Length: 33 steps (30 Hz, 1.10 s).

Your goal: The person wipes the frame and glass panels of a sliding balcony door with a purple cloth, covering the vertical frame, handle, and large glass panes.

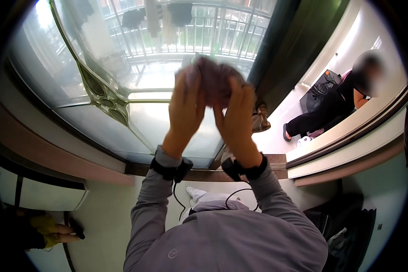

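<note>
Both my hands are raised in front of a glass door (pixel 154 122) with a curved greenish-gold metal ornament (pixel 106 102). Between them is a bunched, dark purplish-brown cloth (pixel 211 81), somewhat blurred. My left hand (pixel 184 102) grips its left side, and my right hand (pixel 236 111) grips its right side with the thumb underneath. Some fingertips are hidden or smeared by the cloth. Whether the cloth touches the glass I cannot tell. A bronze-coloured door handle (pixel 261 117) sits just right of my right hand.
Right of the door's dark edge (pixel 281 50), a seated person in black (pixel 337 106) is beside a dark box (pixel 315 93). A stone threshold (pixel 276 165) crosses in front of me. Dark items (pixel 349 226) stand at lower right. Another person's legs (pixel 65 233) show at lower left.
</note>
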Tool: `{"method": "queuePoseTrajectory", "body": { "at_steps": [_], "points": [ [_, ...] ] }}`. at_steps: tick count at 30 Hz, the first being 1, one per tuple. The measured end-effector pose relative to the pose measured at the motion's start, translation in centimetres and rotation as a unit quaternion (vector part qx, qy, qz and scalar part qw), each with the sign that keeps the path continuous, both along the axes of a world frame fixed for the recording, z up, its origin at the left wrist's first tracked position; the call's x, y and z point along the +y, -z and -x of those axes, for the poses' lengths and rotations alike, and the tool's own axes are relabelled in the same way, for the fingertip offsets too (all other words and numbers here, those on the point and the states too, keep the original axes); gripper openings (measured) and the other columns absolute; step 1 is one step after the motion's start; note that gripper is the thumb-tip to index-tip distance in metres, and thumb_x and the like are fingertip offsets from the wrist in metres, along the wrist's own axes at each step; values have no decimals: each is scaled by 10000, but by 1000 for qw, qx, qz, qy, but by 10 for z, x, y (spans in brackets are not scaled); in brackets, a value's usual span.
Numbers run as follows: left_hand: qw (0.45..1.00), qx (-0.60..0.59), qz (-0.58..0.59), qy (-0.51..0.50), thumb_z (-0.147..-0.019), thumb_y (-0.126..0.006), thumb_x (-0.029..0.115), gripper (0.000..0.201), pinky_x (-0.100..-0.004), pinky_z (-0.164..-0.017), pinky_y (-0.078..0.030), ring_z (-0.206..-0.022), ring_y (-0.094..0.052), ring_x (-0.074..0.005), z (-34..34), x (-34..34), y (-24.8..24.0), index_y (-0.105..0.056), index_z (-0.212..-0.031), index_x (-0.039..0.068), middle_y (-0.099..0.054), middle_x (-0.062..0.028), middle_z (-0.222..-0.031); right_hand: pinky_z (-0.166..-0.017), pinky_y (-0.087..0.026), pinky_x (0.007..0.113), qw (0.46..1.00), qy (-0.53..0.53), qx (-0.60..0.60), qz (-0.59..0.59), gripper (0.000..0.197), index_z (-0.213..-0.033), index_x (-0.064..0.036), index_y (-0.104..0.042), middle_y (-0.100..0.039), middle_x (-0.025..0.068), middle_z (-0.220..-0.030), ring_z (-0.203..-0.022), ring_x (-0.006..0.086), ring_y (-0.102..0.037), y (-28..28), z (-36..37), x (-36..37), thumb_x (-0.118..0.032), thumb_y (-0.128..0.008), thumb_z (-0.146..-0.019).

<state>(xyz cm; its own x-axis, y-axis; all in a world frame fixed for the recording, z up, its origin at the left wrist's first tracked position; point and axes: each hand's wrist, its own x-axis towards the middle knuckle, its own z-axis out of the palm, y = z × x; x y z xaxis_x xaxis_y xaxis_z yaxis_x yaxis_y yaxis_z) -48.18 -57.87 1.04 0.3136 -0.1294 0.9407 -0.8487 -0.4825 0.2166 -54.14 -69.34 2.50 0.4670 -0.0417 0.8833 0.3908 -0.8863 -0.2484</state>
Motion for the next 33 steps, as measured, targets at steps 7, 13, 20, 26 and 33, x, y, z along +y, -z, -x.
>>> {"method": "queuePoseTrajectory", "body": {
  "at_steps": [7,13,20,26,33],
  "points": [
    [976,151,-152,35,-731,-591,17,530,-382,-832,-448,-1005,-524,-328,19,23,155,-427,-1234,-5,-468,-166,-1146,-722,-429,357,965,-135,184,-128,394,-1087,28,-397,-458,167,-914,-847,290,-515,159,-1,6,-1,-602,-753],
    [993,58,-105,7,-705,-598,-32,519,-410,-801,-445,-978,-488,-399,1,37,115,-409,-1189,-55,-432,-225,-1124,-709,-425,353,958,-151,174,-172,505,-1162,19,-405,-463,166,-949,-831,304,-499,121,-10,25,-23,-653,-724],
    [1000,-4,-13,-4,-724,-584,-41,297,-332,-694,-447,-873,-509,-280,-36,76,52,-525,-1014,-41,-485,-175,-1021,-562,-443,323,993,-86,-5,-80,492,-1067,-60,-526,-500,100,-829,-703,258,-529,63,-40,46,-16,-723,-618],
    [975,146,-130,107,-688,-563,-44,412,-396,-789,-411,-886,-507,-322,-23,116,156,-468,-1086,2,-502,-176,-1010,-590,-449,356,980,-95,133,-117,405,-986,-68,-491,-518,110,-840,-735,290,-532,195,-42,80,-38,-697,-639],
    [994,87,-70,-7,-734,-610,36,561,-482,-969,-261,-1065,-421,-370,-49,164,108,-364,-1235,-19,-383,-209,-1198,-678,-416,324,996,-41,51,-67,517,-1091,-6,-416,-468,154,-955,-850,270,-476,108,-57,128,-8,-708,-665]
  ]
}}
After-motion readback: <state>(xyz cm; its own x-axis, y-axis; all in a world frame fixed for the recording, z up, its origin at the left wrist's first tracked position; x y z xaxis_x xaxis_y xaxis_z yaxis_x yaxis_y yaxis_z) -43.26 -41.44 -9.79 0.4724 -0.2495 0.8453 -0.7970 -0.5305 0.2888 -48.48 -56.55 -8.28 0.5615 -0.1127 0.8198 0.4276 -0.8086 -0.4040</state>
